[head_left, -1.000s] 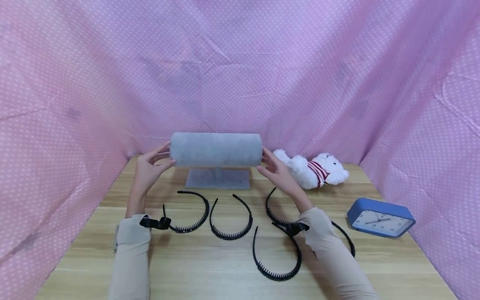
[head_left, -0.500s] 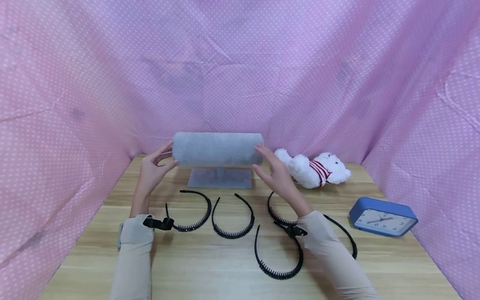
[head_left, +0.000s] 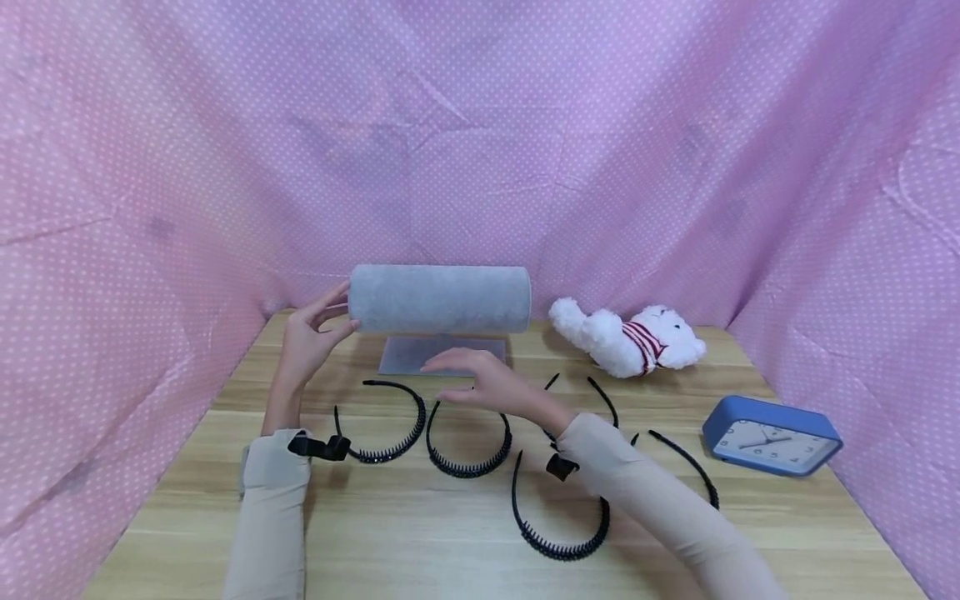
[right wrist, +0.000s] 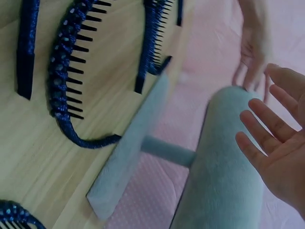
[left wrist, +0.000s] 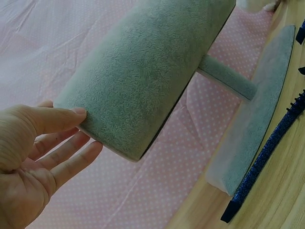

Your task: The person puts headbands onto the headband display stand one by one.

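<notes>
A grey plush cylinder stand (head_left: 438,298) stands at the back of the table, its bar raised on a short post over a flat base (head_left: 405,357). At the bar's left end is my left hand (head_left: 306,342); in the left wrist view its thumb (left wrist: 62,119) lies on the rim, with the other fingers extended at the end face. My right hand (head_left: 487,379), fingers extended and holding nothing, hovers in front of the base over the far part of the middle black toothed headband (head_left: 468,472). Another headband (head_left: 386,456) lies to its left.
More headbands lie to the right, one near the front (head_left: 562,553) and one (head_left: 701,477) partly behind the right sleeve. A white teddy bear (head_left: 615,343) lies at the back right, with a blue clock (head_left: 772,435) nearer. Pink dotted cloth (head_left: 480,167) surrounds the table.
My right hand has left the stand's right end and moved left and nearer, in front of the base. My left hand has stayed at the left end. The view has shifted slightly.
</notes>
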### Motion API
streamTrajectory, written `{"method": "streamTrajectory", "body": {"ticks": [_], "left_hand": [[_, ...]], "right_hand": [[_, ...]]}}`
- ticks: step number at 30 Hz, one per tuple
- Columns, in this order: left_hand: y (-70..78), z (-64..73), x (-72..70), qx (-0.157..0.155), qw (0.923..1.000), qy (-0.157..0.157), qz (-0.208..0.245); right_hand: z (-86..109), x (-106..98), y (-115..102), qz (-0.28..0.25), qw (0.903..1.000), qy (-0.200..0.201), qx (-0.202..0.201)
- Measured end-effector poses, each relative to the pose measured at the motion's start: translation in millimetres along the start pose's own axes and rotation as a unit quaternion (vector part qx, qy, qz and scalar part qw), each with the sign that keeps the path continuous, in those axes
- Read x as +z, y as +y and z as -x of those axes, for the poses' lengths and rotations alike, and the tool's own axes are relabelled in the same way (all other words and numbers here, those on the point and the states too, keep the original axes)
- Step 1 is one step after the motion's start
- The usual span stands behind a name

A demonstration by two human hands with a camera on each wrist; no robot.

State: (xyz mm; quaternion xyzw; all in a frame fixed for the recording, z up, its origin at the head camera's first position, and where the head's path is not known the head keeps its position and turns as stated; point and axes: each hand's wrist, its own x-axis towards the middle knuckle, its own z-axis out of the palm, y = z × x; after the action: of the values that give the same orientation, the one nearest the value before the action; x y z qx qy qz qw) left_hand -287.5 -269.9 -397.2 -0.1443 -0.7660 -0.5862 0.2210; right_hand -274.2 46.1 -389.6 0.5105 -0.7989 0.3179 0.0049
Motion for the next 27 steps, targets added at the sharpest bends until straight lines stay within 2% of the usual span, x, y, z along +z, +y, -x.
{"method": "streamTrajectory", "body": {"ticks": [5, 9, 19, 27], "left_hand": [[-0.8, -0.3, -0.3, 0.010, 0.9999, -0.002, 0.003], [-2.8, -1.1, -0.3, 0.013, 0.9999, -0.002, 0.004], [-5.4, -1.3, 0.8, 0.010, 0.9999, -0.002, 0.013], [-6.3, -1.4, -0.2, 0.015, 0.9999, -0.006, 0.005]], "right_hand": [[-15.5, 11.5, -0.4, 0.026, 0.9960, -0.082, 0.024], [-25.7, 22.7, 2.7, 0.021, 0.9908, -0.125, 0.049], [-36.7, 48.9, 18.7, 0.034, 0.9815, -0.185, 0.036], [-38.6, 57.6, 24.5, 0.041, 0.9777, -0.200, 0.051]]}}
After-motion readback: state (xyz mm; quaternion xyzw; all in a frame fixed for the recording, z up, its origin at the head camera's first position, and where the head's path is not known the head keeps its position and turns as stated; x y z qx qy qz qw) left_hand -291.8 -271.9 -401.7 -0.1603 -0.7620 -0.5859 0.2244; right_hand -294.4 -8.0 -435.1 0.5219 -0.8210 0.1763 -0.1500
